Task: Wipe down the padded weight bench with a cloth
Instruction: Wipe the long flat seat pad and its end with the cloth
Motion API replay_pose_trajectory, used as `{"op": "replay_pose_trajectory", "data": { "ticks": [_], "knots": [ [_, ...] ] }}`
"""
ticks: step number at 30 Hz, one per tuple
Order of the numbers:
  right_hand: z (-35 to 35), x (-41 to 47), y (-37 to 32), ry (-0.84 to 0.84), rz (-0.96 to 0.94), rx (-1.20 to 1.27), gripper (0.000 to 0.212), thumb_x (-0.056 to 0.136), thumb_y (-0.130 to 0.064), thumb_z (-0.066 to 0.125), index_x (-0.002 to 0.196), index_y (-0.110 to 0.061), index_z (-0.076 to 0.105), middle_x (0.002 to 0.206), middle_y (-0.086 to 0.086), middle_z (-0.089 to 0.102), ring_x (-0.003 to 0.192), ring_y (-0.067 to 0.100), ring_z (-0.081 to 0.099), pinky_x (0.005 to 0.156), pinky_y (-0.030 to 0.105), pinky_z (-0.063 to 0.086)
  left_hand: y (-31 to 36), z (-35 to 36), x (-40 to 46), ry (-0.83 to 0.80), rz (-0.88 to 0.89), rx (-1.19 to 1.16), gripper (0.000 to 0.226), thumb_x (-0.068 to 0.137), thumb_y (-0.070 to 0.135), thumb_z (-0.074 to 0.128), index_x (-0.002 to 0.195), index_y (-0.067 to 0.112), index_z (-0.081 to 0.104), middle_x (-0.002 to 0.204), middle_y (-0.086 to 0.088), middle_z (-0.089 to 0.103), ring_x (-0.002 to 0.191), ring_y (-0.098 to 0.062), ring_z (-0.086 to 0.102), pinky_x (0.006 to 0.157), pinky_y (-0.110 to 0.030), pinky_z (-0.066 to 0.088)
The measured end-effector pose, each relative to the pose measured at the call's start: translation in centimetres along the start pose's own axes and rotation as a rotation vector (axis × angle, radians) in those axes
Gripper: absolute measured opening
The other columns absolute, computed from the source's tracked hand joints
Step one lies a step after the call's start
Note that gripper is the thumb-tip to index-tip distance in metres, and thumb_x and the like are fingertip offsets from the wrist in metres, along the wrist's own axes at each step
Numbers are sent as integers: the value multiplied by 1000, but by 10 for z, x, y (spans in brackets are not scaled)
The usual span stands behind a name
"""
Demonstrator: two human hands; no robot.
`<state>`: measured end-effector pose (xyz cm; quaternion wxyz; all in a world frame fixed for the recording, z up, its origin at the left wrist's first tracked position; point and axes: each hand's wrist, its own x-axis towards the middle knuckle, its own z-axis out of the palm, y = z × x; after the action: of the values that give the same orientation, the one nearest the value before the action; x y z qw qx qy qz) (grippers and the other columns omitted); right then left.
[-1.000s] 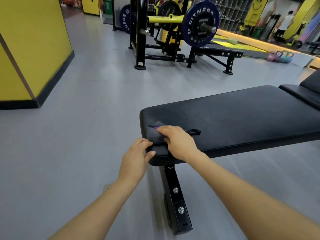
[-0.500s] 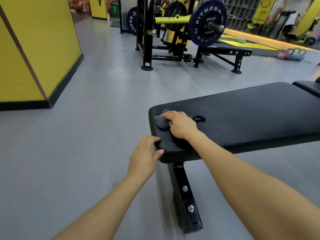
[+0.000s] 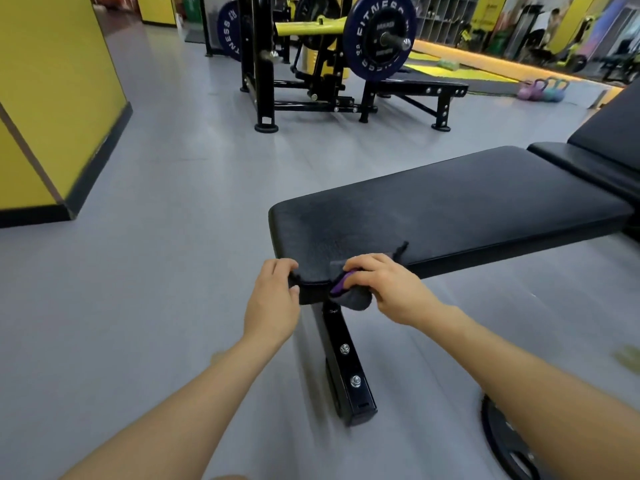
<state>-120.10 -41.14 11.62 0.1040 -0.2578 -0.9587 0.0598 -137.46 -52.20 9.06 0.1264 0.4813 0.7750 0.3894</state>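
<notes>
The right hand point(image 3: 391, 289) closes its grip on the cloth point(image 3: 349, 296), dragging it over the bench point(image 3: 450, 209) edge to wipe the rim. The left hand point(image 3: 273, 299) clamps the corner, seemingly as a brace.

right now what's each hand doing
Left hand: closed on the near corner of the bench pad.
Right hand: closed on the dark cloth at the pad's edge.

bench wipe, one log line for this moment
right hand presses cloth over bench near edge | left hand grips bench corner
</notes>
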Motion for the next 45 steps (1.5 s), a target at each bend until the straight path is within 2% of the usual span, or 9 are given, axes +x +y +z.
{"op": "replay_pose_trajectory", "data": {
  "ticks": [6,9,11,14,18,24,32,41,45],
  "knots": [
    [-10,-24,39,101,115,-5,56,74,16,46,106,-25,68,122,-5,57,112,23,47,92,22,37,27,15,-3,-17,103,139,34,91,10,50,124,18,49,127,6,43,114,-16,44,78,-31,47],
    [-13,-37,54,131,205,4,52,77,16,45,107,-21,68,124,-3,55,113,24,45,96,32,41,40,19,-3,-28,141,160,34,92,11,49,125,20,49,128,6,43,116,-16,43,79,-31,47],
    [-19,-51,69,233,387,28,50,78,15,45,106,-18,67,123,-2,54,110,28,46,88,41,46,45,21,-4,-44,162,173,33,93,12,48,125,20,48,129,7,43,117,-16,43,81,-32,47],
    [-24,-61,75,499,661,18,55,76,16,44,114,-19,63,118,3,52,101,34,46,73,41,47,53,26,-1,-42,212,182,32,92,13,49,124,20,49,127,7,44,115,-16,44,84,-32,46],
    [12,-43,45,545,402,-170,65,68,9,44,121,-25,60,120,7,47,93,33,46,63,40,49,68,40,9,-51,267,229,32,91,18,54,122,22,50,125,7,45,113,-15,45,80,-31,46],
    [30,-46,90,613,337,-203,65,71,6,50,126,-29,56,123,0,38,102,26,40,69,43,50,108,75,23,-50,447,304,30,90,22,56,120,21,52,122,5,48,108,-18,49,79,-31,45],
    [6,-75,166,721,427,-250,72,69,12,50,128,-29,52,125,3,40,107,27,40,72,44,47,158,121,46,-63,583,339,27,91,22,52,119,21,53,120,4,49,106,-20,50,77,-33,45],
    [-31,-103,228,664,531,-246,68,70,13,48,127,-22,55,123,17,51,104,35,45,73,47,49,201,163,55,-128,612,375,25,92,23,50,117,20,53,120,3,50,106,-20,48,79,-34,45],
    [-61,-116,239,576,766,-168,73,73,17,47,134,-23,49,131,16,40,105,36,42,82,45,46,220,169,52,-192,567,373,26,93,24,50,119,20,52,121,2,50,107,-21,49,79,-34,45]
  ]
}}
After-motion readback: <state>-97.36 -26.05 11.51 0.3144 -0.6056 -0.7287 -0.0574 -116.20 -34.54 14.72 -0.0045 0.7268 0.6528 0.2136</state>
